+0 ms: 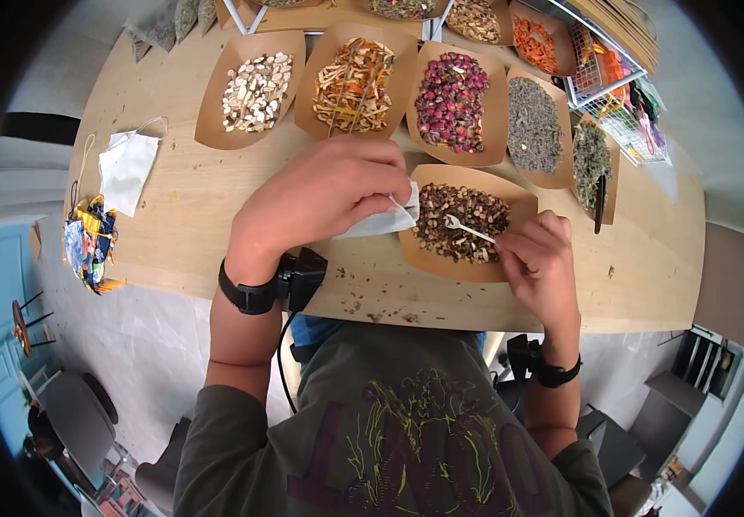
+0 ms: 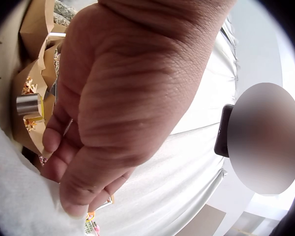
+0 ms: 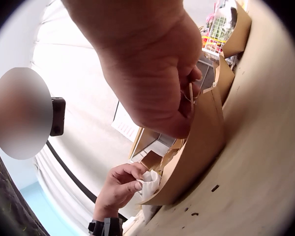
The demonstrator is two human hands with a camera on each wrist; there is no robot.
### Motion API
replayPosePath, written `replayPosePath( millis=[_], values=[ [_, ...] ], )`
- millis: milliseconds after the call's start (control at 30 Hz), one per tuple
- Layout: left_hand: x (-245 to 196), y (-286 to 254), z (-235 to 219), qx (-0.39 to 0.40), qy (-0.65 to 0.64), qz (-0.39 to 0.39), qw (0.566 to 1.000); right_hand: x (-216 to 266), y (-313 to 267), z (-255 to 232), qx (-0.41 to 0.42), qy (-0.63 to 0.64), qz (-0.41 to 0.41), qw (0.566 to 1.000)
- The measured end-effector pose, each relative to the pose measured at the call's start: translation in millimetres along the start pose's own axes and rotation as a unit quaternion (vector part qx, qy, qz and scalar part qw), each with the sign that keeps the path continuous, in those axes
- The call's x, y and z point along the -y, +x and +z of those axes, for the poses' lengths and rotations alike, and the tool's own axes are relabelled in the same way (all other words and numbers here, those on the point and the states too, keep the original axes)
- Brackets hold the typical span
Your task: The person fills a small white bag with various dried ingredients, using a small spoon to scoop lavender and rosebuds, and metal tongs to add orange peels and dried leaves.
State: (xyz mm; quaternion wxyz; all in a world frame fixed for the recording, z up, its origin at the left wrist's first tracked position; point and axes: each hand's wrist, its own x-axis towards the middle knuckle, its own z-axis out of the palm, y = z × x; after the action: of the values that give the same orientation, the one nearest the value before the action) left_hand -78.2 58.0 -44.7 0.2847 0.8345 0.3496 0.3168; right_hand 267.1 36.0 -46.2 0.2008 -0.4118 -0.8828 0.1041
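My left hand pinches the rim of a white cloth pouch, which touches the left edge of a brown paper tray of dark brown chopped pieces. In the left wrist view the pouch hangs below the fingers of that hand. Between its thumb and fingers my right hand grips a small white spoon, whose head is over the brown pieces. The right wrist view shows the right hand above the tray wall, with the pouch held at its far side.
Trays of white slices, orange peel strips with tongs, rosebuds and grey-purple flowers line the back. Left lie a white pouch and patterned bags. Crumbs dot the front edge; wire baskets stand right.
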Motion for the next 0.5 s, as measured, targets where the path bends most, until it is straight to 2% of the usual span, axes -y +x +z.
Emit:
replayPosePath(
  millis=[67,133,267,333,500],
  values=[
    [0,0,-1,0.001,0.002,0.002,1.000,1,0,-2,-0.001,0.004,-0.005,1.000],
    [2,-2,-1,0.017,0.012,-0.008,1.000,1,2,-8,-0.046,-0.043,-0.001,0.998],
    [3,-1,0,0.013,0.013,0.004,1.000,0,-1,-15,-0.056,-0.086,0.000,0.995],
    [3,-1,0,0.013,0.004,-0.008,1.000,1,-3,-17,-0.001,-0.065,-0.013,0.998],
    [3,-1,-1,0.016,0.004,-0.007,1.000,4,-7,-2,0.012,0.012,0.001,1.000]
  ],
)
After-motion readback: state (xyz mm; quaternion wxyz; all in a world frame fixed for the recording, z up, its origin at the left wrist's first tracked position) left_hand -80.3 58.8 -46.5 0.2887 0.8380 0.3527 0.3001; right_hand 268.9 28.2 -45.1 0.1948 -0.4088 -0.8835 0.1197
